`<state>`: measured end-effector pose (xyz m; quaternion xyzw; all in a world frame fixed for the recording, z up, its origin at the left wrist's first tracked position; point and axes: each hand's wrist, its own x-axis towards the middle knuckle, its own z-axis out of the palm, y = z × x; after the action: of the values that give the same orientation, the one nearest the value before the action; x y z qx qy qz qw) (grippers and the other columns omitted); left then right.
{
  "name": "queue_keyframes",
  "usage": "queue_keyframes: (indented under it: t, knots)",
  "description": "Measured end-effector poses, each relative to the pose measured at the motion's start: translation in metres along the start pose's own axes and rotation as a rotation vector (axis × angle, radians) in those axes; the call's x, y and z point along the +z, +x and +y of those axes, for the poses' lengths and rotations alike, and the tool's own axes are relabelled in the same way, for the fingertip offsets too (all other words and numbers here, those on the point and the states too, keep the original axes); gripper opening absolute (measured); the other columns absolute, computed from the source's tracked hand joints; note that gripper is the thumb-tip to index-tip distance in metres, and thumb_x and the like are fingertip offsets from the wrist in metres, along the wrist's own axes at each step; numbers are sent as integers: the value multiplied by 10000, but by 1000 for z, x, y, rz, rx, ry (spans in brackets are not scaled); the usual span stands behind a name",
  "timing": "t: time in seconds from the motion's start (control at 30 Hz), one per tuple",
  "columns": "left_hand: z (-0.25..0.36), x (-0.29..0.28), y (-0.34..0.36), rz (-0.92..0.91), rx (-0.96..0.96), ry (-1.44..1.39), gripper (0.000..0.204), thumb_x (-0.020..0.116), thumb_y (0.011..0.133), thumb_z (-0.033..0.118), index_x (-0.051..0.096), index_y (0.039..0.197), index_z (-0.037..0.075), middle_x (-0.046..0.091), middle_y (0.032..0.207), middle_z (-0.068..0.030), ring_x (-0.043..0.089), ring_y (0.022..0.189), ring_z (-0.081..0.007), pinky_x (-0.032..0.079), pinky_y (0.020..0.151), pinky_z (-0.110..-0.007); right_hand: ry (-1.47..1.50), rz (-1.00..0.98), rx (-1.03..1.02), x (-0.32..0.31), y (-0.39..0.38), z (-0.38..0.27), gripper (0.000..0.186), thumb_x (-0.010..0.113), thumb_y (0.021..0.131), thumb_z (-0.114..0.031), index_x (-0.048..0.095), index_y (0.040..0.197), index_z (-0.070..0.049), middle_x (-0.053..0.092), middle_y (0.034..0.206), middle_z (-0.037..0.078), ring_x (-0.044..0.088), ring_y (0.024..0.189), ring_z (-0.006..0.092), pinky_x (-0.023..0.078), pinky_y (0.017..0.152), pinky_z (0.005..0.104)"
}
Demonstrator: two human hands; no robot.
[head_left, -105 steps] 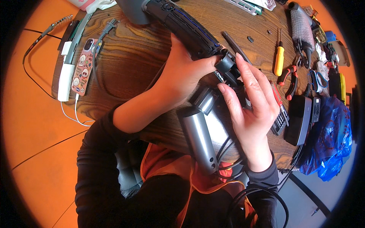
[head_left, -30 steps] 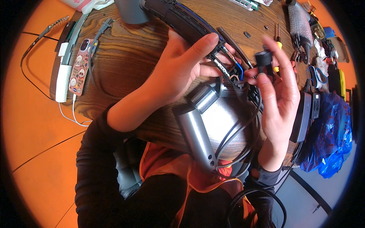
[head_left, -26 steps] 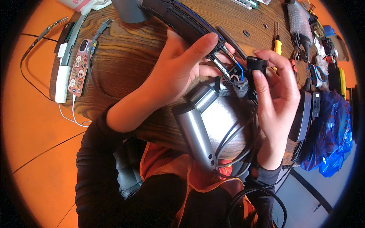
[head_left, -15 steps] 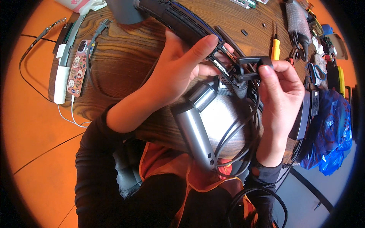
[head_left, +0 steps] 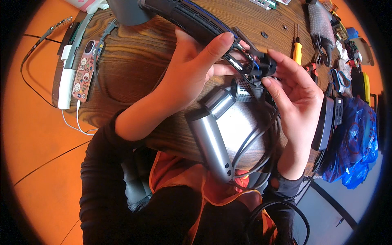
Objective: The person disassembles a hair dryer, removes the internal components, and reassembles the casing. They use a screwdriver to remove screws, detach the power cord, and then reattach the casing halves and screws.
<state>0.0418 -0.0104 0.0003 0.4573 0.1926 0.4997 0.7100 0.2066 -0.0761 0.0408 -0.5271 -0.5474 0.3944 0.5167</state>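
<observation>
My left hand (head_left: 185, 73) is closed around the opened black handle (head_left: 185, 22) of what looks like a hair dryer, its thumb on top. A wide grey head (head_left: 132, 11) adjoins the handle at the upper left. Wires and slim inner parts show at the handle's lower right end. There, my right hand (head_left: 300, 92) grips a black end piece (head_left: 267, 66) between thumb and fingers, against the handle. Below lie a shiny grey tube casing (head_left: 211, 145), a shorter metal sleeve (head_left: 220, 103) and a perforated grey cylinder (head_left: 244, 90). A black cable (head_left: 245, 143) loops beside them.
A yellow-handled screwdriver (head_left: 297, 53) and small black pieces (head_left: 264, 35) lie on the wooden table (head_left: 126, 53). At left are a patterned phone (head_left: 85, 73) and a white-and-grey strip (head_left: 67, 83). A bubble-wrapped item (head_left: 319, 22) and blue plastic bag (head_left: 354, 139) sit at right.
My right hand has turned the black end piece and brought it against the handle's end, its fingers spreading around it. The left hand keeps its hold, and the handle has shifted slightly left.
</observation>
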Motion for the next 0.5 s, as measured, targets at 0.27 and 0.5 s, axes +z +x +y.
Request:
queue_keyframes:
  t: [0.27,0.5]
  knots:
    - [-3,4,-4,96,-42,-3,262,431,917,146,332,1151,82,522,1047,-157,567,970,-284,519,787,-453,-176,51,-135,5,-1,3,363,664,704,53,549,1047,21,587,974,70,551,881,114,443,764,222]
    - [-4,4,-3,77,-32,-47,252,420,922,159,331,1151,98,521,1066,-175,562,980,-290,523,779,-447,-442,64,-204,13,-8,-1,309,680,697,39,592,993,24,610,967,83,564,840,108,443,729,215]
